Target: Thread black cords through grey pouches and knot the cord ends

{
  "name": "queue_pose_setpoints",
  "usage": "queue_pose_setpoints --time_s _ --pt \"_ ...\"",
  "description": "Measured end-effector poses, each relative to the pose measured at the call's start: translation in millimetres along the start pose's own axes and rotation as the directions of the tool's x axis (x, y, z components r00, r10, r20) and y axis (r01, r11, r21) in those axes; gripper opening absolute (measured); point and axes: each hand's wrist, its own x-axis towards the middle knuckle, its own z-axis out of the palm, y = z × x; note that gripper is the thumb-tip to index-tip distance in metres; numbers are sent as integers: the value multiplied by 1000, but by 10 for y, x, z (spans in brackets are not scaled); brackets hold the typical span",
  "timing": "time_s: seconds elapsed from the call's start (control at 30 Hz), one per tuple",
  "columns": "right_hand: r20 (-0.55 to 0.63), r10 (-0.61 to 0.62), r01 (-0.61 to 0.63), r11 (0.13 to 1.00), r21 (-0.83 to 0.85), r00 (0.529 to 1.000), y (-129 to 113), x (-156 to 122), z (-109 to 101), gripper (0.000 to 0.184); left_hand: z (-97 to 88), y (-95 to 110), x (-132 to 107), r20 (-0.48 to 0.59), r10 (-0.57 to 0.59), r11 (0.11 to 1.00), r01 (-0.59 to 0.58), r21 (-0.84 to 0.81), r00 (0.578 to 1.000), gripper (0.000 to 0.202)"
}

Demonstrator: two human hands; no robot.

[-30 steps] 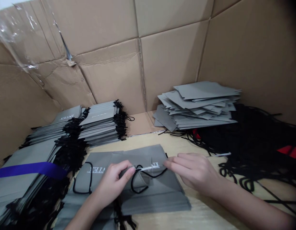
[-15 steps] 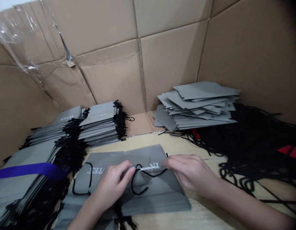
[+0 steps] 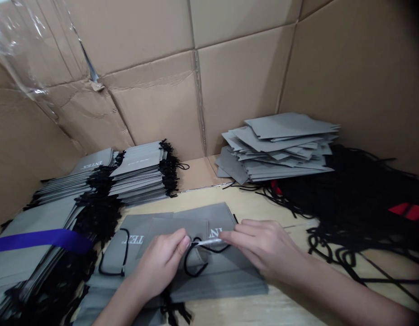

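My left hand (image 3: 164, 258) is closed in a pinch, thumb against forefinger, on the top edge of a grey fabric pouch (image 3: 198, 258). My right hand (image 3: 264, 242) is closed on a thin, shiny, pale rod-like tool (image 3: 211, 242), whose tip points left to the pouch edge by my left thumb. A black cord (image 3: 196, 275) curls in a loop below that tip, and its other part runs right under the tool. Beneath both hands lie more grey pouches (image 3: 230, 276) with white lettering. Another black cord (image 3: 101, 262) bends over the pouches left of my left hand.
Stacks of corded grey pouches (image 3: 138, 172) stand at left, one bound by a purple band (image 3: 43, 240). At back right is a loose pile of grey pouches (image 3: 284, 127), beside a heap of black cords (image 3: 365, 190) with red pieces. Cardboard walls (image 3: 243, 86) enclose the wooden surface (image 3: 230, 312).
My right hand has moved slightly left with the tool, closer to my left hand. The cord's loop below has curled tighter. My left hand keeps its pinch on the pouch.
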Motion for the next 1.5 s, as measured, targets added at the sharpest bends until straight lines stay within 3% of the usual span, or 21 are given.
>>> queue_pose_setpoints --time_s 0.17,0.27,0.53,0.7,0.8,1.0,1.07,1.23,1.5 --pt "-58 -186 174 971 -161 981 65 -46 5 28 9 -7 13 26 2 1000 -2 -17 1000 35" --pt "-58 -228 211 954 -214 972 76 -48 -10 27 9 -1 12 29 10 999 -11 42 1000 34" --pt "52 -20 18 999 33 998 -3 -30 -11 26 31 7 -15 -3 15 983 -15 183 1000 31" --pt "113 -58 64 997 -47 992 7 -34 -15 27 36 4 11 -4 8 994 -7 112 1000 26" --pt "129 -12 16 999 -36 992 39 -37 19 27 18 -2 24 -60 14 997 -10 73 998 15" --pt "37 101 -102 995 5 994 84 -27 71 23 -19 -75 28 -198 -15 971 61 231 980 15" --pt "32 118 -119 992 34 992 91 -32 88 22 -23 -100 32 -231 23 968 36 248 973 14" --pt "46 165 -169 983 74 985 85 -33 152 20 5 -135 39 -290 126 977 -69 199 949 9" --pt "90 261 -272 950 150 961 28 14 152 21 79 -150 37 -400 39 996 -2 93 916 8"
